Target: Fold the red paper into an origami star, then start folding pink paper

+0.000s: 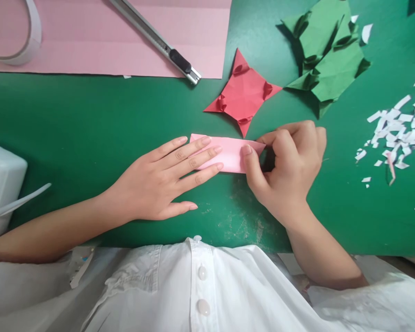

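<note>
A folded strip of pink paper [231, 154] lies on the green table between my hands, with pointed corners at its ends. My left hand [162, 180] rests flat with fingers spread, and its fingertips press on the strip's left half. The right end of the strip is pinched between thumb and fingers of my right hand [290, 166]. Just beyond the strip sits a red folded paper star [246, 94], close to its upper edge. Green folded paper stars [339, 64] lie farther off to the upper right.
A utility knife [162, 44] lies across a large pink sheet [90, 55] at the upper left, beside a white paper loop [34, 32]. White paper scraps [401, 129] are scattered on the right. A white container [2, 180] stands at the left edge of the table [72, 110].
</note>
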Demonstrator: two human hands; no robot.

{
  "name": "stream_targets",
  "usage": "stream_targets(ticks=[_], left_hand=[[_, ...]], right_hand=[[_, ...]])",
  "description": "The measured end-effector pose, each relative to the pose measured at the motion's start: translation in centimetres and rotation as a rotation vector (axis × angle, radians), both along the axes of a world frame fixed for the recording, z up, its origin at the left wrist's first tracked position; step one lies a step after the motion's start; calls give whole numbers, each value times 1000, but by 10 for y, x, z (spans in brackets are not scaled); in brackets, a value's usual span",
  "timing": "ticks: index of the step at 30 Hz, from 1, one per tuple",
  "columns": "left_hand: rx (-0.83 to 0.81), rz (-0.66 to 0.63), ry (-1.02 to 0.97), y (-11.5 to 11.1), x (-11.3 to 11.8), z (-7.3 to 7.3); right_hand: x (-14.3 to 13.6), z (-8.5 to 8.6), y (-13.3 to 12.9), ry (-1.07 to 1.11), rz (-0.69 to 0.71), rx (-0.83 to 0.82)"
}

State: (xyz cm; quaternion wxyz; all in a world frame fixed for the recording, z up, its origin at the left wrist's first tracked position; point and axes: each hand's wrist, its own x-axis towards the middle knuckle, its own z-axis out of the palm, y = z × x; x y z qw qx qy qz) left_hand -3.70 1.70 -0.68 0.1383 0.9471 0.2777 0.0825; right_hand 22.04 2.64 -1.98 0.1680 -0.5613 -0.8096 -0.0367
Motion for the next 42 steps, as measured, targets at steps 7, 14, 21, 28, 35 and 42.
stream_targets(ticks=[7,14,21,28,35,42], left_hand=[[-19,17,-8,-1,1,1],[-6,28,4,-1,3,2],[25,24,0,0,4,4],[45,-2,4,5,2,8],[96,-82,-53,19,-5,12],[48,-107,-226,28,-18,6]], right_hand=[[4,-1,-2,69,-18,-35],[0,2,-3,85,211,171],[-4,9,-16,33,476,199],[-12,19,-42,-115,404,110],[-9,30,-40,-167,336,155],[-3,37,-48,-212,215,113]])
